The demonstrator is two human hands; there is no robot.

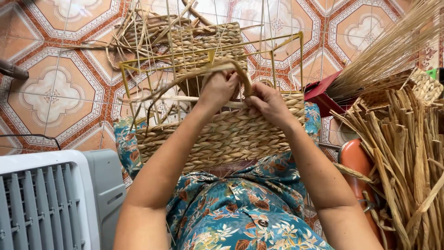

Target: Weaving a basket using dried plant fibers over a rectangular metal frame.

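This looks like a home turned into a small basket-weaving workplace, with the person seated low over a patterned floor of orange, white and red ceramic tiles [55, 92] of the kind laid in a house. Weaving stock lies all around: a thick bundle of flat, dried tan straw strips [407, 153] at the right, a sheaf of thin pale reed stalks [393, 46] above it, and loose straw scraps [138, 32] on the tiles. A grey and white plastic air cooler with a slatted front [41, 208] stands nearby, a household appliance.
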